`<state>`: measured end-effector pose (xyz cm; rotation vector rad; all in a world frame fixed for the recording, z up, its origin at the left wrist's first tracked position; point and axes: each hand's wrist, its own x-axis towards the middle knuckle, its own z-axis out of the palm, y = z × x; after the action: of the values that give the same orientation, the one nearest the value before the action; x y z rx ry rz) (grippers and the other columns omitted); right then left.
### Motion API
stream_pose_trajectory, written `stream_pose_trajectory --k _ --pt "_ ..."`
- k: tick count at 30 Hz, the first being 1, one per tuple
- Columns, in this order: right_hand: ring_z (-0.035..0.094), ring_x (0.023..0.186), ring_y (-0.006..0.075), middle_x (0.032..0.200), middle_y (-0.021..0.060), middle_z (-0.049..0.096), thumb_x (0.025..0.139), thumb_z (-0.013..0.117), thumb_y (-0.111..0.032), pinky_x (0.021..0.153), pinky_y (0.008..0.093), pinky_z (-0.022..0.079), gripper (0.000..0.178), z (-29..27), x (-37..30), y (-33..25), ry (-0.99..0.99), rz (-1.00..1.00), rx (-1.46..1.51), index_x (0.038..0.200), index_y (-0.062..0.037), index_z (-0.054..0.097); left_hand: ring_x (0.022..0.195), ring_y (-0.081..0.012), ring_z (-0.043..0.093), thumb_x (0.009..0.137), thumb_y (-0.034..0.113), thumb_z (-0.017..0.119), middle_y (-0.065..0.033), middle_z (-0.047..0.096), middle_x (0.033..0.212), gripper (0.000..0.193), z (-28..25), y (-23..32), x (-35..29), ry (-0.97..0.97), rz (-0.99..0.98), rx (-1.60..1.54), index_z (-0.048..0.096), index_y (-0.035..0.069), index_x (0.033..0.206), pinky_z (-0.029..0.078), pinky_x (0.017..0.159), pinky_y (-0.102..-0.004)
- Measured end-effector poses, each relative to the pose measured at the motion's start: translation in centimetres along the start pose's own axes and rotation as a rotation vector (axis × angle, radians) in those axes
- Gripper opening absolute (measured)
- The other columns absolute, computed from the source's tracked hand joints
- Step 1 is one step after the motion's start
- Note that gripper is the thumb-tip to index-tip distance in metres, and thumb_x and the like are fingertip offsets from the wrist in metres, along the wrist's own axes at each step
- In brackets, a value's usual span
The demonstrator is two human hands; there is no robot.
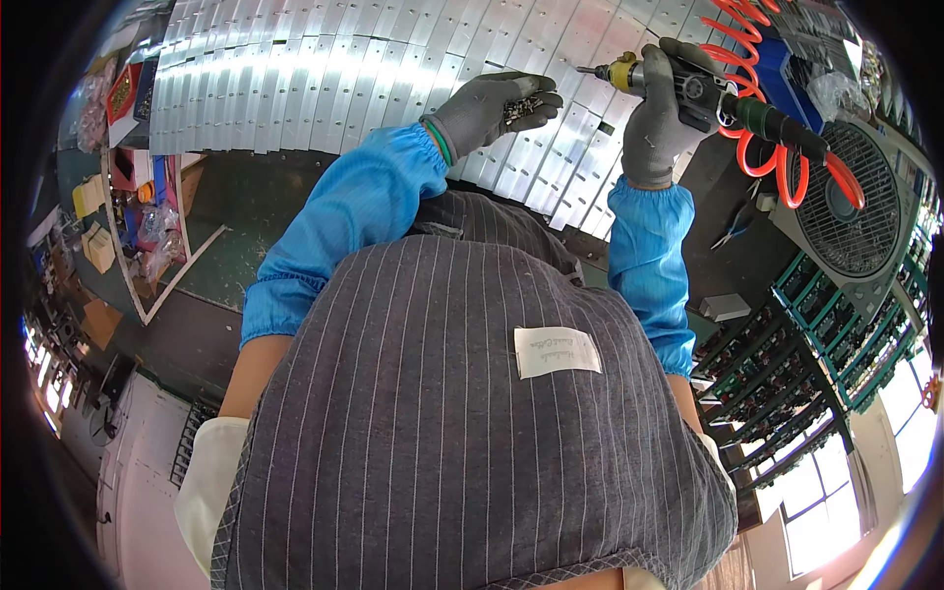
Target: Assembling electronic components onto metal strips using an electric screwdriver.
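My left hand (472, 113), in a grey glove, is cupped with its palm turned up over the metal pieces. Lying in that palm is a small heap of screws (521, 108). My right hand (651, 138), also gloved in grey, is wrapped round a pneumatic screwdriver (693, 90). The tool lies nearly level, its yellow collar and thin bit pointing left towards my left hand, apart from it. Beneath both hands, rows of long silvery metal strips (334, 88) lie side by side, with small holes or fasteners along them.
A coiled orange air hose (792, 177) runs from the screwdriver's rear. To the right are a large grey fan (846, 202), a blue bin (782, 84), pliers (733, 226) and a green rack (787, 354). At far left stand a red parts box (123, 90) and shelves with bagged items.
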<state>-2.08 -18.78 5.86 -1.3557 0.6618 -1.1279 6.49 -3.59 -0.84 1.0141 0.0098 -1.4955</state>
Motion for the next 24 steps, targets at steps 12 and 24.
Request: stream_pose_trajectory --k 12,24 --pt "0.064 0.077 0.0149 0.086 0.0096 0.066 0.072 0.068 0.004 0.075 0.0297 0.053 0.023 0.9 0.0 1.2 -0.171 -0.098 -0.082 0.094 0.0005 0.061 0.105 -0.0211 0.059 0.093 0.02 0.052 -0.0122 0.06 0.111 0.036 0.0 0.4 0.0 -0.039 0.035 0.036 0.051 -0.001 0.123 0.048 0.096 -0.0308" --pt "0.064 0.077 0.0174 0.088 0.0115 0.064 0.074 0.065 0.006 0.075 0.0297 0.053 0.026 0.2 -0.8 -4.6 -0.108 0.014 0.031 0.098 0.002 0.056 0.089 -0.0156 0.062 0.094 0.035 0.05 -0.0117 0.064 0.099 0.041 0.7 0.2 0.3 0.11 -0.027 0.025 0.055 -0.001 0.111 0.052 0.079 -0.0239"
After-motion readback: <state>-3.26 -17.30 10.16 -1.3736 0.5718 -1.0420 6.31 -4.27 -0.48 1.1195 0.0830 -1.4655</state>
